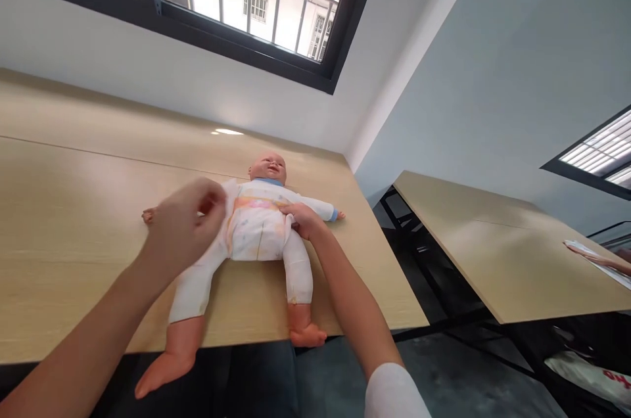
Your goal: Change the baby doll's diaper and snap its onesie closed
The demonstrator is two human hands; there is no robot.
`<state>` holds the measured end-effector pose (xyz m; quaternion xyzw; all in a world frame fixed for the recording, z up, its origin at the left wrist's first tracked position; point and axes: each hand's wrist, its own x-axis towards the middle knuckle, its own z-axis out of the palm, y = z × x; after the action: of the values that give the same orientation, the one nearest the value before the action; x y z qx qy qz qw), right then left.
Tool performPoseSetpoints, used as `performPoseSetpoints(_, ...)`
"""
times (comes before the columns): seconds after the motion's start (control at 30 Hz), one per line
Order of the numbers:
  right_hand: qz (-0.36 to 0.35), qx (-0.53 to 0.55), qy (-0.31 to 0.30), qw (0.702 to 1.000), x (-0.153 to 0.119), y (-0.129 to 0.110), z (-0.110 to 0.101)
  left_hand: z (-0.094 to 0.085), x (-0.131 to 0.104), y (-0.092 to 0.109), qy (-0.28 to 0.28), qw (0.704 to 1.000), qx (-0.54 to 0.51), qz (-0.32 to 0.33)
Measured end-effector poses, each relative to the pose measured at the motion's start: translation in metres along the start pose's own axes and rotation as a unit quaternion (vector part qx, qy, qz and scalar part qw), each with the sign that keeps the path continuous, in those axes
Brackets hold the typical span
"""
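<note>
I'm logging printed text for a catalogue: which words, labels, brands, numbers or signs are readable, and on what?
None reads clearly.
White bag-like item, lower right: red lettering at the picture's edge, too unclear to quote.
Diaper on the doll: faint printed marks, too blurred to read.

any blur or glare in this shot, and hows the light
Head view: the bare left hand is smeared, probably by motion, the bare right hand clearer; head view: daylight washes out the scene beyond the dark-framed, barred window; head view: a small white glare patch marks the pale wood-grain table near the wall.
</note>
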<state>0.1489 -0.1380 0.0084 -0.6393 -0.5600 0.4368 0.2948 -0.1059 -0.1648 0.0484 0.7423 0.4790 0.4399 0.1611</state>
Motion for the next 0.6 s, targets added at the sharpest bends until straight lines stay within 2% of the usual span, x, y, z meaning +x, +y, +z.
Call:
performPoseSetpoints(0.07,0.039,0.081,0.006,0.996,0.001,0.0,0.003,0.016,0.008,0.018,-0.185,0.978,0.0,0.1)
performPoseSetpoints(0.1,0.055,0.118,0.008,0.991,0.001,0.001,0.005,0.029,0.014,0.023,-0.255,0.957,0.029,0.133)
performPoseSetpoints(0.13,0.059,0.142,0.009,0.988,0.001,0.002,0.006,0.043,0.021,0.025,-0.296,0.941,0.056,0.153)
performPoseSetpoints(0.2,0.039,0.187,0.001,0.982,-0.001,0.007,0.005,0.067,0.036,0.022,-0.316,0.933,0.08,0.15)
performPoseSetpoints(0.27,0.009,0.221,-0.003,0.975,-0.004,0.014,-0.002,0.082,0.048,0.016,-0.332,0.928,0.097,0.141)
performPoseSetpoints(0.37,-0.011,0.228,0.028,0.973,-0.011,0.029,-0.026,0.086,0.06,0.007,-0.36,0.916,0.113,0.133)
performPoseSetpoints(0.47,0.002,0.193,0.062,0.979,-0.019,0.046,-0.052,0.086,0.069,0.004,-0.401,0.903,0.116,0.1)
performPoseSetpoints(0.6,0.027,0.105,0.05,0.993,-0.022,0.063,-0.065,0.094,0.077,0.001,-0.452,0.886,0.104,0.016)
